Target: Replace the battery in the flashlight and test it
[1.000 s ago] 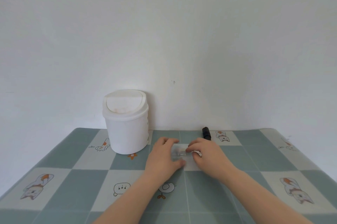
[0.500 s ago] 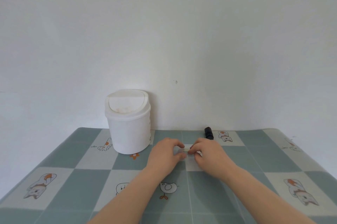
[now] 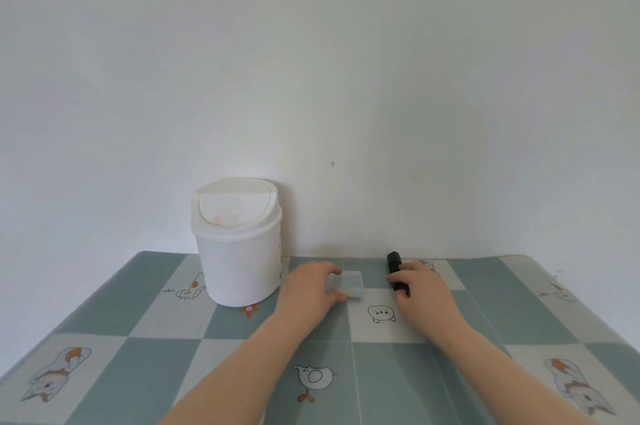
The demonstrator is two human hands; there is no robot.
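A small black flashlight [image 3: 394, 262] lies on the table near the wall, its near end under my right hand [image 3: 420, 289], whose fingers curl over it. A small clear plastic case [image 3: 348, 283] lies flat on the table to its left. My left hand [image 3: 311, 289] holds that case by its left side, thumb at the near edge and fingers at the far edge. I cannot see what the case contains.
A white swing-lid bin [image 3: 237, 241] stands at the back, just left of my left hand. The table [image 3: 138, 355] has a teal and pale checked cloth with animal drawings. A bare white wall rises right behind it.
My right hand left the clear case and moved right onto the flashlight. My left hand stays on the case, which now lies uncovered. The camera moved closer to the table.
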